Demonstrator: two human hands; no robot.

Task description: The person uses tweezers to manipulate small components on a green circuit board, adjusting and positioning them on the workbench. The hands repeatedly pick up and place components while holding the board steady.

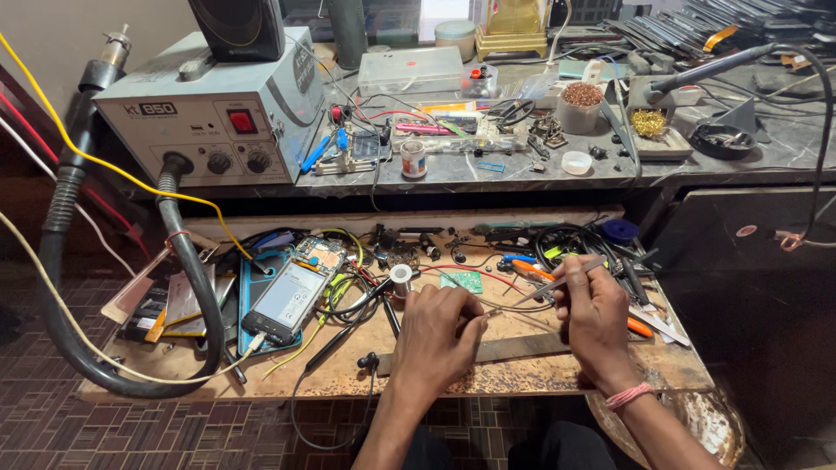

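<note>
Two hands close together over worn wooden desk (522,379): left hand (438,335) pinches tiny part, too small to identify; right hand (594,313) grips slim metal tweezers (557,280). Brace wrists, keep tips steady.

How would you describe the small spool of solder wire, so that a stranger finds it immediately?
Start at the grey hot-air station on the upper shelf, then drop to the wooden work board below. The solder spool stands just above the left hand, the only small silver-white reel among dark cables.

grey rework station (218,113), opened phone (292,296), solder spool (401,278), copper wire cup (582,104)
</note>
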